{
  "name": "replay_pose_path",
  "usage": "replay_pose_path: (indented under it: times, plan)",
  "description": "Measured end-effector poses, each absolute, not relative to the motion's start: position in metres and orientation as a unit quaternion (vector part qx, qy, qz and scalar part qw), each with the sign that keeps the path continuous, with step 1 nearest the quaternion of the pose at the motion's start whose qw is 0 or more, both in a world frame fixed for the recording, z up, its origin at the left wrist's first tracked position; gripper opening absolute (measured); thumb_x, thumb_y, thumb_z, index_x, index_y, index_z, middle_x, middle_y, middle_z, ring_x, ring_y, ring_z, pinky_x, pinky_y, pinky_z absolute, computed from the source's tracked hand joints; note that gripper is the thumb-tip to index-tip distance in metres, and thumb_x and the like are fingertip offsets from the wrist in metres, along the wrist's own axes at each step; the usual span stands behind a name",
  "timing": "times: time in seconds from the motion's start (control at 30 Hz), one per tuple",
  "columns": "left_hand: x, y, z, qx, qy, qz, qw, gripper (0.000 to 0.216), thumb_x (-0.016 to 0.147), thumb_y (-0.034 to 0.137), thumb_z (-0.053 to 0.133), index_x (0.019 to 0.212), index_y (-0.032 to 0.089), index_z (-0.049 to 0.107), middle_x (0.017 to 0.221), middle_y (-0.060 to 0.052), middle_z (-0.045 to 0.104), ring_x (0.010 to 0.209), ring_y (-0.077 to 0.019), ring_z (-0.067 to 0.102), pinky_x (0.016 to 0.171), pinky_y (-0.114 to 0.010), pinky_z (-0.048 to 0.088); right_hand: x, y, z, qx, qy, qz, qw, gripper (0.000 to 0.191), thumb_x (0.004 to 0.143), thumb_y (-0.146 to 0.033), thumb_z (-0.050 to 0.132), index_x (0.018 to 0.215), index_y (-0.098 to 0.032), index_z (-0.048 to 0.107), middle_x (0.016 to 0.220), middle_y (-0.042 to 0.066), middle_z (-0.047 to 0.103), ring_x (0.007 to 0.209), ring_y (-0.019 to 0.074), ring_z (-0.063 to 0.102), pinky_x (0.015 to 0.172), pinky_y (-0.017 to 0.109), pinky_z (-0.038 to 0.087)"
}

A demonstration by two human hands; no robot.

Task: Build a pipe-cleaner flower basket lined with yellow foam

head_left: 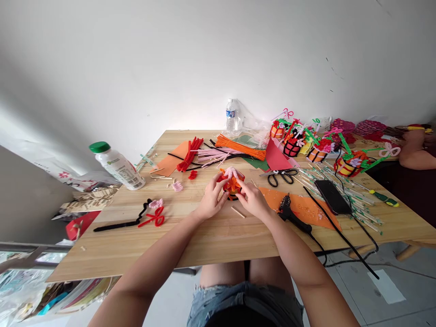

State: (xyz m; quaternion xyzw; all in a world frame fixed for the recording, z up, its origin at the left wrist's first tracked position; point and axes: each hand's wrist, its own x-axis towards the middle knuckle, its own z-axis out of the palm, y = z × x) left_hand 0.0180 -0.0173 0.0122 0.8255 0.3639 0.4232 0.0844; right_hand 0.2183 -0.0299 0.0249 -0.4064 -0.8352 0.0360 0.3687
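Near the middle of the wooden table (177, 247), a small pipe-cleaner basket (233, 185) in orange and black stands with pink and red pieces at its top. My left hand (213, 196) is closed on its left side, and my right hand (254, 200) grips the right side; the fingers hide part of it. Just in front lies a short wooden stick (238, 212). A black glue gun (293, 215) rests right of my right hand on an orange sheet (327, 219). To the left are a red pipe-cleaner bow (156, 217) and a bent black pipe cleaner (117, 225).
Behind the basket lie orange pipe cleaners (241, 147), red ones (190, 154) and black scissors (282, 176). A white bottle (119, 165) stands left, a water bottle (230, 119) at the back. Several finished baskets (318, 152), a phone (333, 196) and another person's arm (417, 152) are right.
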Motion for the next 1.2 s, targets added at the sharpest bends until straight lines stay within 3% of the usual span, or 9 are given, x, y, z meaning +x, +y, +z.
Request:
replay_pose_path:
  times: [0.47,0.77,1.2]
  plan:
    - [0.0182,-0.0186,0.0142,0.826,0.368,0.418,0.086,0.043,0.094,0.033,0.044,0.136,0.022,0.042,0.145,-0.016,0.034,0.136,-0.0284,0.036,0.109,-0.049,0.036,0.2185,-0.0292,0.0229,-0.399,-0.835,0.027,0.378,0.071,0.088,-0.015,0.053,0.151,-0.023,0.022,0.072,0.001,0.059,0.071,0.0209,0.055,0.072,0.035,0.052]
    - [0.0183,-0.0185,0.0120,0.830,0.357,0.420,0.083,0.042,0.094,0.030,0.045,0.134,0.020,0.042,0.144,-0.018,0.033,0.136,-0.0283,0.036,0.110,-0.049,0.035,0.2145,-0.0289,0.0239,-0.438,-0.799,-0.015,0.411,0.040,0.090,-0.027,0.057,0.128,-0.017,0.056,0.068,0.003,0.063,0.066,0.0188,0.058,0.068,0.030,0.049]
    - [0.0188,-0.0195,0.0123,0.833,0.355,0.417,0.083,0.043,0.093,0.030,0.047,0.134,0.020,0.042,0.144,-0.018,0.033,0.137,-0.0287,0.035,0.110,-0.049,0.035,0.2113,-0.0281,0.0191,-0.461,-0.774,0.012,0.435,0.036,0.090,-0.032,0.058,0.124,-0.020,0.060,0.065,0.001,0.063,0.060,0.0157,0.057,0.064,0.027,0.047]
